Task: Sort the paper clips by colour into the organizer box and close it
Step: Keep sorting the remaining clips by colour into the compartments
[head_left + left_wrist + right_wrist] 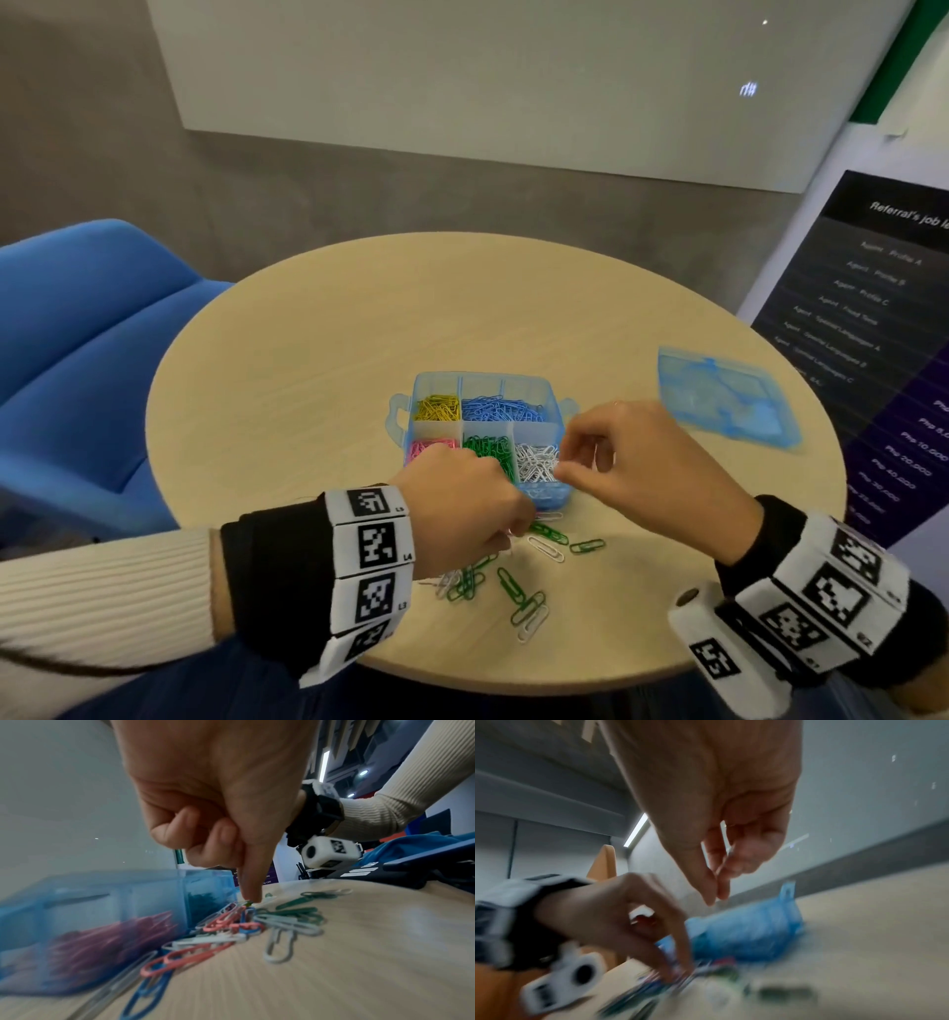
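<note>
Touching loose paper clips (518, 580), left hand (462, 509) fingers (248, 882) beside organizer box (544, 496).

Cream ribbed knit sleeves (92, 591) over black cuffs (267, 575); each wrist wears a white band of black-and-white square markers (372, 555), with a small white camera block (326, 852).

1 organizer box (557, 494) sits on 1 round table (318, 329), with 1 detached lid (729, 406) lying apart to the right. The box shows 5 filled compartments: 1 yellow (437, 408), 1 blue (500, 408), 1 pink (423, 448), 1 green (490, 452), 1 white (536, 460). Loose clips (513, 591) lie scattered in front, too tangled and blurred to count. 2 hands are in view, 1 left (462, 506) and 1 right (631, 457), and 1 blue chair (87, 329)
</note>
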Demonstrator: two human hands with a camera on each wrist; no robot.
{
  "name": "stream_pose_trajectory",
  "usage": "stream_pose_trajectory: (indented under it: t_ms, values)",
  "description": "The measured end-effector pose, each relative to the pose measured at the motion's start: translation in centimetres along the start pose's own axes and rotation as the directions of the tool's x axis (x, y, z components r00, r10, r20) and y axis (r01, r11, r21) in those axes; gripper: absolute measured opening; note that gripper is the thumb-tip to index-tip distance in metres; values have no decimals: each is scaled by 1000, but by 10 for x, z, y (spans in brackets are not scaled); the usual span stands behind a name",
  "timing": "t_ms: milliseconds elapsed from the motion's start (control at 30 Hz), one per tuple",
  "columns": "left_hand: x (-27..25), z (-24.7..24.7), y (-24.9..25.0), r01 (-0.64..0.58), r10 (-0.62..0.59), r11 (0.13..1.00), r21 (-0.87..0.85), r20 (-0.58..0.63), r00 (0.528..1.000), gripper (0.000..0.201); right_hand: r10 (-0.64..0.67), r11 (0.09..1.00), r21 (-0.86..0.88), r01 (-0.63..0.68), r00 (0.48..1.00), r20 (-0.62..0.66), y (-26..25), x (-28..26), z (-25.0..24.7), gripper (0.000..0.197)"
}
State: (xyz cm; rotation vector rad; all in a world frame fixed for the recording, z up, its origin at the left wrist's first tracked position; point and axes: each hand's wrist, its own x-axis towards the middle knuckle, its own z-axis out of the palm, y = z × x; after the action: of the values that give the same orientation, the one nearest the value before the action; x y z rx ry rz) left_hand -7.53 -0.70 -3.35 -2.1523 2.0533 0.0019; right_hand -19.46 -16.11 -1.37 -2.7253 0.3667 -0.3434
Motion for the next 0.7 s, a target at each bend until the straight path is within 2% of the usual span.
stream_pose_trajectory:
  t_ms: [167, 233, 333, 400, 567, 700]
  values:
    - [9, 2, 2, -7, 7, 1000, 19, 44, 999, 15, 55, 990, -137, -22, 969, 242, -10, -16, 21, 11]
    - [11, 1, 3, 7, -9, 1000, 27, 68, 998, 13, 80, 985, -170, -29, 950, 301, -10, -17, 26, 15]
    - [14, 2, 3, 10, -12, 1000, 18, 105, 994, 12, 94, 980, -198, -28, 937, 335, -11, -14, 28, 9]
    - [15, 5, 3, 6, -6, 1000, -2, 129, 992, 12, 90, 985, -173, -27, 926, 367, -11, -12, 28, 3]
    - [15, 6, 1, -21, 26, 999, -34, 150, 988, 13, 113, 993, -32, -112, 871, 478, -7, -9, 25, 5]
    - [11, 7, 4, -38, 45, 998, -57, 125, 991, 16, 95, 994, 4, -112, 859, 503, -7, -11, 18, 9]
